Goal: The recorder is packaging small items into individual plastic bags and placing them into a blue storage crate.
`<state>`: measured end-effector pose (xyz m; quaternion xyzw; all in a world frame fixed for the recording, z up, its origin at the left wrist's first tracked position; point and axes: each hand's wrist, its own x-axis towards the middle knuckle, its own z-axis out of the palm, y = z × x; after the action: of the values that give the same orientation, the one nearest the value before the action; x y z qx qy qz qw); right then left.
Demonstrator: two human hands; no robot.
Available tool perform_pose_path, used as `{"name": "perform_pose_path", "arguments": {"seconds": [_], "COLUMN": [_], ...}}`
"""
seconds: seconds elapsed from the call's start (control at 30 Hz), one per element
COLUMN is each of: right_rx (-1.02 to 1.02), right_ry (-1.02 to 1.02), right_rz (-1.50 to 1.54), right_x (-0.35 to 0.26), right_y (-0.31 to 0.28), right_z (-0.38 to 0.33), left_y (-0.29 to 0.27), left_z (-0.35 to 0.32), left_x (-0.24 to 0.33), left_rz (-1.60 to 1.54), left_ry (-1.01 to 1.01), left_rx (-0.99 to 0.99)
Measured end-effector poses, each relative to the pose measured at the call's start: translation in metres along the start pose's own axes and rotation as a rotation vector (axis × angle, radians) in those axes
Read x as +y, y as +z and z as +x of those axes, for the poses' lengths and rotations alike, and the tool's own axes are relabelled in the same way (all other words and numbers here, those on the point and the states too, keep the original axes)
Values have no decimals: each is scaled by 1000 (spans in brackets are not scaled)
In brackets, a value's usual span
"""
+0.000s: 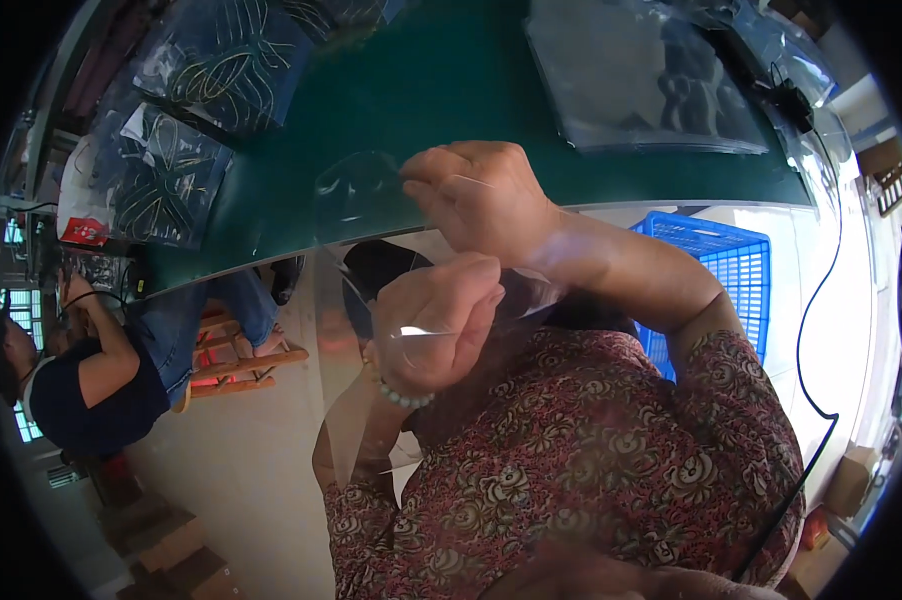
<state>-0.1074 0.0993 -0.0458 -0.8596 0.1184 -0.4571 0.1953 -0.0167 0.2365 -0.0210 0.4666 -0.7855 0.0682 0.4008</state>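
A clear plastic sheet [356, 205], thin and see-through, hangs in front of me at the near edge of the green table [421, 80]. My right hand [486, 195] is closed at its upper part, fingers curled inward above the table edge. Closer to my body, my left hand [436, 325] has a beaded bracelet at its wrist and is closed too. The film passes over this hand, with a bright glare on it. Its lower part reaches down past my left forearm. Exactly where the fingertips pinch it is hard to see.
Flat clear plastic sheets [631, 80] lie at the table's back right. Bundles of thin wires [241, 75] in clear bags lie at the left. A blue plastic crate [751, 280] stands right, below the table. At left, another person [101, 395] sits by a wooden stool [241, 370].
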Motion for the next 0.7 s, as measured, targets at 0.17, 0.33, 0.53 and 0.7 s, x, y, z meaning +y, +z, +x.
{"name": "perform_pose_path", "arguments": {"seconds": [0.17, 0.33, 0.53, 0.7], "right_rx": [-62, -59, -117, -225], "right_ry": [243, 217, 234, 265], "right_rz": [362, 274, 391, 511], "right_x": [-5, 1, 24, 39], "right_y": [3, 5, 20, 5], "right_z": [5, 6, 2, 4], "left_y": [27, 28, 43, 39], "left_z": [21, 43, 46, 40], "left_x": [11, -7, 4, 9], "left_rz": [-1361, -1802, -1265, -1192], "left_ry": [-435, -466, -392, -530], "left_rx": [170, -126, 15, 197]}}
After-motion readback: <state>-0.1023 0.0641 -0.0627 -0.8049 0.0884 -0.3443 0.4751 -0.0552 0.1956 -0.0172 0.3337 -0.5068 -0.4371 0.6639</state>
